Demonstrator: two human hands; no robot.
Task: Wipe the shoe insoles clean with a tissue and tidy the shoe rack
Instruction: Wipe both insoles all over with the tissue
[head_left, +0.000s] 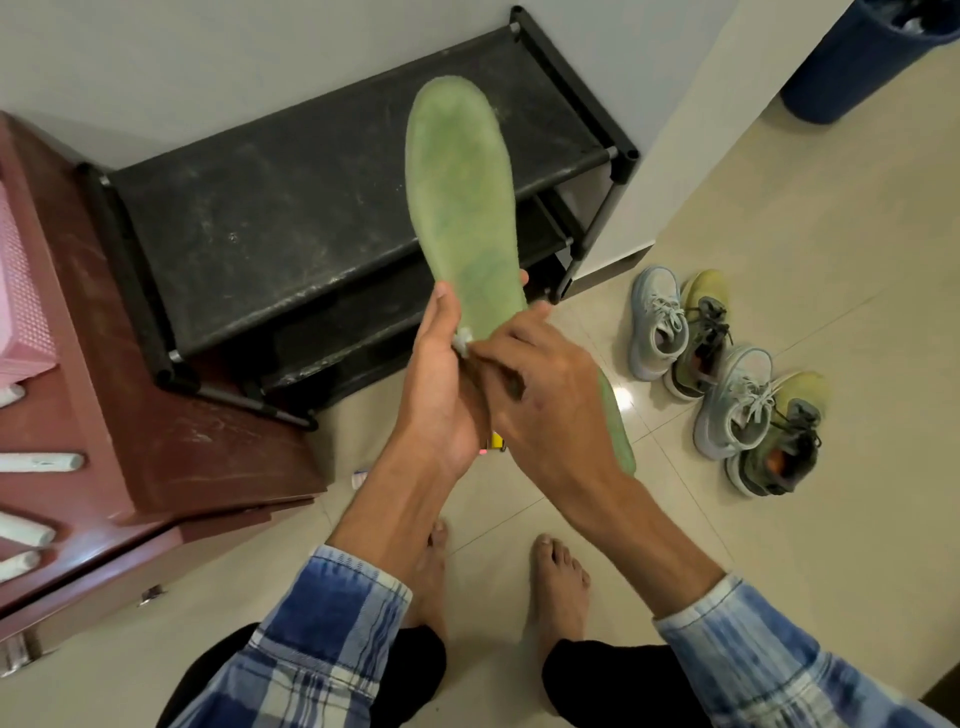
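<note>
Blue plaid sleeves (337, 613) lowest. Left hand (441, 384) grips pale green foam insole (460, 192) by its heel, above black fabric shoe rack (291, 208); right hand (545, 400) pinches white tissue (462, 344) there. Wiping step, likely; next, stroke toeward.

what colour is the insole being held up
The insole is pale green with darker smudges; the head view shows it best.

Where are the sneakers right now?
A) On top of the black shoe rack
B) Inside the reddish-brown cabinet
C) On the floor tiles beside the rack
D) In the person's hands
C: the four lace-up sneakers stand on the beige floor tiles right of the black fabric shoe rack; the left hand holds a green foam insole, the right hand pinches a white tissue.
</note>
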